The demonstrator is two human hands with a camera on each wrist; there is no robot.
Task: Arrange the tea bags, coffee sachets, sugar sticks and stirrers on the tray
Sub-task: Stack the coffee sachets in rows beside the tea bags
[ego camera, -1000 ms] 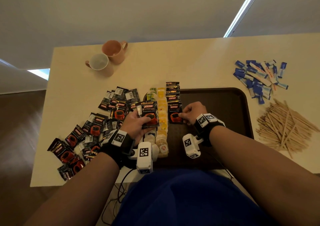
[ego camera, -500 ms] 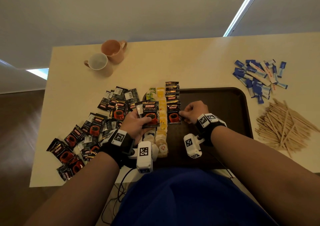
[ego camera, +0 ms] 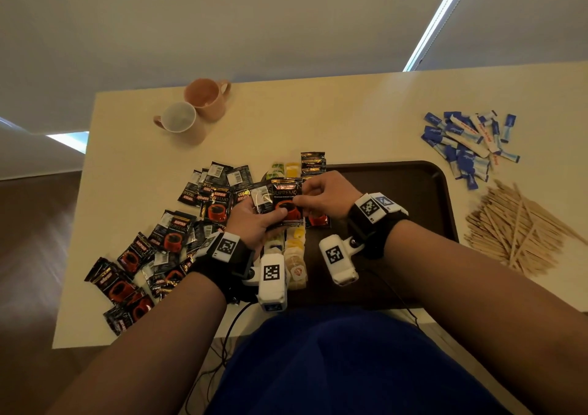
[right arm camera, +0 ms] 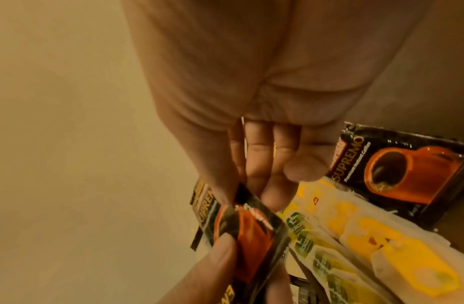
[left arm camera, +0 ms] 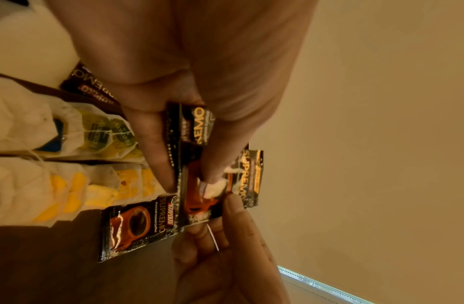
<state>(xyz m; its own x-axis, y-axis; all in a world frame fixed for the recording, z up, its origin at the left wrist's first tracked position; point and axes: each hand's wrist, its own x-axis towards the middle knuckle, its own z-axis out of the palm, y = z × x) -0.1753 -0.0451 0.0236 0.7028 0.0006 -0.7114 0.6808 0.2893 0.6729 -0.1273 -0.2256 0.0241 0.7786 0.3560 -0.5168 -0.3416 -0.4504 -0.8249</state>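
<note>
Reading "KOPIKO SUPREMO" in orange and gold on the black coffee sachets (ego camera: 288,203), each printed with a red cup of coffee; smaller print under the name too blurred to read with confidence. Showing barcodes on the backs of several loose sachets (ego camera: 219,172) lying in a spread on the table (ego camera: 318,122) left of the tray (ego camera: 397,188).

Gripping a small stack of sachets in the left hand (ego camera: 254,223), thumb curled over the front, fingers folded behind. Pinching the top sachet's right edge with the right hand (ego camera: 324,196), thumb and forefinger closed on it, remaining fingers curled in loosely. Holding the stack just above the tray's left edge, over two columns of tea bags (ego camera: 294,255), yellow-tagged and green-tagged, tag lettering illegible.

Lying flat on the tray beside the yellow tags: a column of sachets (ego camera: 313,163). Resting on the table to the right: blue-and-white sugar sticks (ego camera: 467,147) and wooden stirrers (ego camera: 515,230).
</note>
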